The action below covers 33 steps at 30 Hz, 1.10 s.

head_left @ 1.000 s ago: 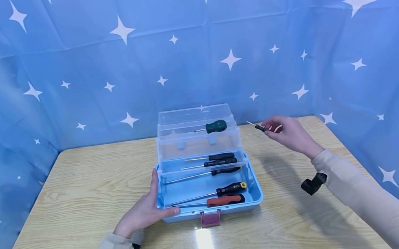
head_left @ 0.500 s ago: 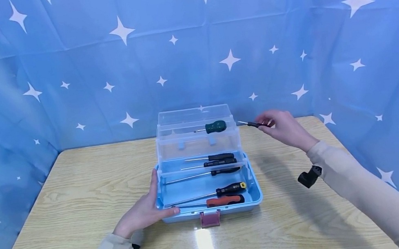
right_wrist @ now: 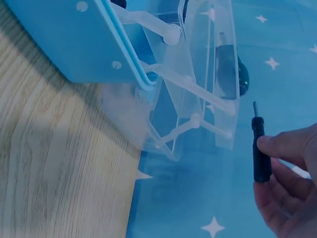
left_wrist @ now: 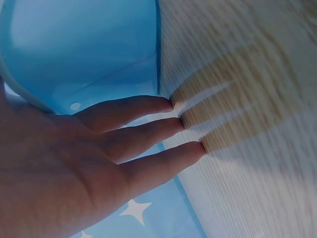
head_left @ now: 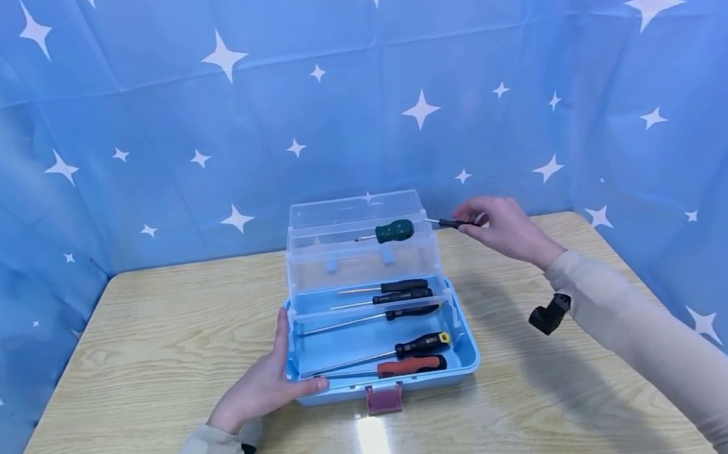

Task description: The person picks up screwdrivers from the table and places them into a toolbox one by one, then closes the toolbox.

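Observation:
A light blue toolbox stands unfolded, its clear trays raised at the back. My left hand rests against the box's left side with straight fingers, the thumb lying on the front rim. Beyond the upper tray's right end, my right hand pinches a small black screwdriver by its handle, in the air. Its tip points left toward the tray. A stubby green-handled screwdriver lies in the upper tray. In the box's bottom lie an orange-and-black screwdriver, a black-and-yellow one and several black-handled ones.
A purple latch hangs at the box's front. The wooden table extends around the box. Behind it hangs a blue curtain with white stars. White hinge arms join the trays on the right side.
My right hand has moved left with the small black screwdriver, bringing its tip close to the upper tray's right end. The left hand and the toolbox have stayed in place.

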### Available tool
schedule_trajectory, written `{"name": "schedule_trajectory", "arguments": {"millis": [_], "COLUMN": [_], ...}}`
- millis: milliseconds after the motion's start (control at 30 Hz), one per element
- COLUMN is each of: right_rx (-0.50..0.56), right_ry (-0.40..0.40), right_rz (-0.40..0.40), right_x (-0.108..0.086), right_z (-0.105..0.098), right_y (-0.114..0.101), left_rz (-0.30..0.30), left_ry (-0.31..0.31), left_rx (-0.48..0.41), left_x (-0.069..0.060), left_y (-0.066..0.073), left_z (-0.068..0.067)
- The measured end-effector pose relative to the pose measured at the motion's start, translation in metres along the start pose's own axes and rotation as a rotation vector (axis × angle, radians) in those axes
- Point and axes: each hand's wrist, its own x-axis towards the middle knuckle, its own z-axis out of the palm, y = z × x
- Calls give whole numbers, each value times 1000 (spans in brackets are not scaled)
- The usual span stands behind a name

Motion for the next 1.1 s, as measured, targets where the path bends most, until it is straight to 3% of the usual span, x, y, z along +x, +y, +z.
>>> {"name": "schedule_trajectory", "arguments": {"millis": [1100], "right_rx": [48], "right_ry": [13], "right_rz": [8], "right_x": [31], "right_z": [9], "right_y": [-8], "left_rz": [36], "left_ry": [-2], "left_rx": [-47], "left_x": [4], "left_y": [-4], "left_z": [1]}}
